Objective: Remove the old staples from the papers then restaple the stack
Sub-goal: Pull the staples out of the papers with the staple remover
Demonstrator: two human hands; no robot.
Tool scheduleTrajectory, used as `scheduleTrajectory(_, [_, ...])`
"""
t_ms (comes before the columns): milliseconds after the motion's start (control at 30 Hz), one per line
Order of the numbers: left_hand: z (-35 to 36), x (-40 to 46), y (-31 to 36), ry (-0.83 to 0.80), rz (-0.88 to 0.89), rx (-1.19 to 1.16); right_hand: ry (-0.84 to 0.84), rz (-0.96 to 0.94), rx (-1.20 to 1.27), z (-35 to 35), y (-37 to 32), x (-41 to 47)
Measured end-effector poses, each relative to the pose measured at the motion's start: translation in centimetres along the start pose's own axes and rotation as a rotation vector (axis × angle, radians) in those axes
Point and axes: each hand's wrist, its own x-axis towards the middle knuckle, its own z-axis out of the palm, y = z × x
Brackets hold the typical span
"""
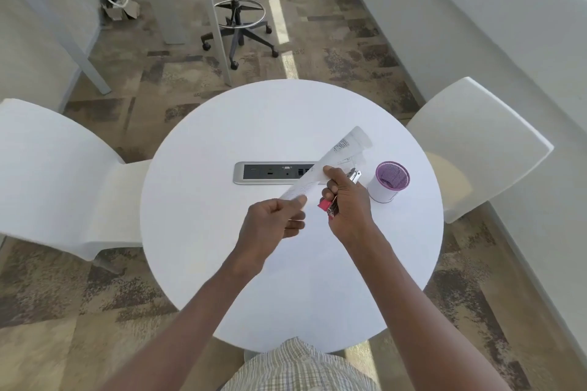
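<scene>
A stack of white printed papers [336,157] is held above the round white table [222,257], slanting from near left up to far right, its far end curling. My left hand [273,225] pinches the near corner of the stack. My right hand [344,197] grips a stapler [330,208] with a pink rear end and metal jaws that poke out past the knuckles; its thumb also touches the papers' edge. Whether a staple sits in the papers cannot be made out.
A white cup with a purple mesh rim [390,181] stands right of my right hand. A grey power and data panel [270,172] is set into the table's middle. White chairs [63,181] [476,149] flank the table. A rolling stool [238,19] stands beyond.
</scene>
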Motion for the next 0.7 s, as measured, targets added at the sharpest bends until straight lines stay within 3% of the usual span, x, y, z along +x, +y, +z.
scheduleTrajectory(67, [-0.5, -0.3, 0.3, 0.142, 0.242, 0.288, 0.011, -0.02, -0.012, 0.4, -0.1, -0.3])
scheduleTrajectory(133, [-0.3, 0.1, 1.2, 0.236, 0.458, 0.417, 0.026, -0.038, -0.03, 0.9, -0.1, -0.6])
scheduleTrajectory(267, [0.5, 1.7, 2.8, 0.168, 0.653, 0.567, 0.036, -0.081, -0.08, 2.0, 0.0, -1.5])
scheduleTrajectory(467, [1.0, 3.0, 4.1, 0.1, 0.781, 0.77, 0.038, -0.222, -0.219, 3.6, 0.1, -2.6])
scheduleTrajectory(600, [0.3, 3.4, 4.1, 0.187, 0.749, 0.71, -0.008, -0.262, -0.352, 4.1, -0.2, -2.9])
scheduleTrajectory(700, [-0.5, 4.3, 3.9, 0.263, 0.635, 0.624, -0.059, -0.184, -0.353, 4.0, -0.4, -2.8])
